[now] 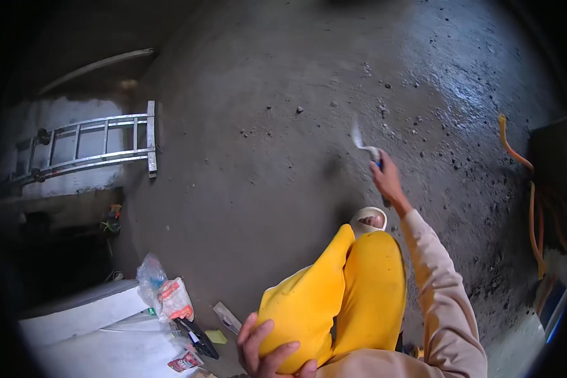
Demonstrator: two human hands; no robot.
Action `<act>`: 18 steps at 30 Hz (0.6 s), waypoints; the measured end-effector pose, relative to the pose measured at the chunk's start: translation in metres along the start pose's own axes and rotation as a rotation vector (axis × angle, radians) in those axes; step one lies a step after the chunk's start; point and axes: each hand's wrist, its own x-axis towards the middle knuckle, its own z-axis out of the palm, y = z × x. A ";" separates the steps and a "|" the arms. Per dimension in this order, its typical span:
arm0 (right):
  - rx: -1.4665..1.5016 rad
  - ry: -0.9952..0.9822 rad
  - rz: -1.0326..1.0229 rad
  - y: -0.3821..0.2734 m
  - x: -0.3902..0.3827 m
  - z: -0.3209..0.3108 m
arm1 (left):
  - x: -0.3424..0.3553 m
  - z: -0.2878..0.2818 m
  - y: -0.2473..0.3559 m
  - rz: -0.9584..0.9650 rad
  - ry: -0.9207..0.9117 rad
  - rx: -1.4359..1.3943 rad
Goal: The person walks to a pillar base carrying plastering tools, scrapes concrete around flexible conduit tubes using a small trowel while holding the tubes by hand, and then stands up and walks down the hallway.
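Note:
In my right hand [387, 178] is a trowel [362, 143], its fingers closed around the handle. The thin metal blade points away from me, just over or on the grey floor; I cannot tell if it touches. A bit of blue shows on the handle beside my fingers. My left hand [272, 348] rests on my bent left leg in yellow trousers [309, 302], fingers spread and holding nothing. Around the trowel lies a damp, cement-like floor surface [258, 208] with scattered dark crumbs [416, 123].
A metal ladder [101, 146] lies at the left. Near left are a white board [82, 315], plastic bags [170, 296] and a flat strip [227, 317]. An orange hose [532, 220] runs along the right. My sandalled foot [369, 220] stands below the trowel.

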 end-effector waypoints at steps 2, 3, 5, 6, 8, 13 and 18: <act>0.012 -0.114 -0.007 -0.029 0.032 0.047 | 0.012 -0.009 0.003 -0.092 -0.121 0.037; -0.001 -0.152 -0.018 -0.036 0.049 0.069 | 0.018 -0.008 0.003 -0.139 -0.122 0.033; 0.002 -0.230 -0.016 -0.053 0.076 0.114 | 0.023 -0.003 -0.001 -0.214 -0.094 0.029; -0.001 -0.290 -0.009 -0.059 0.089 0.135 | 0.025 0.001 -0.007 -0.274 -0.069 0.013; 0.025 -0.346 -0.014 -0.069 0.116 0.182 | 0.026 0.007 -0.019 -0.257 -0.067 0.062; 0.042 -0.562 0.020 -0.100 0.151 0.279 | 0.044 0.023 -0.036 -0.300 0.087 0.068; 0.126 -0.870 0.150 -0.100 0.139 0.372 | 0.068 0.021 -0.041 -0.352 -0.039 0.117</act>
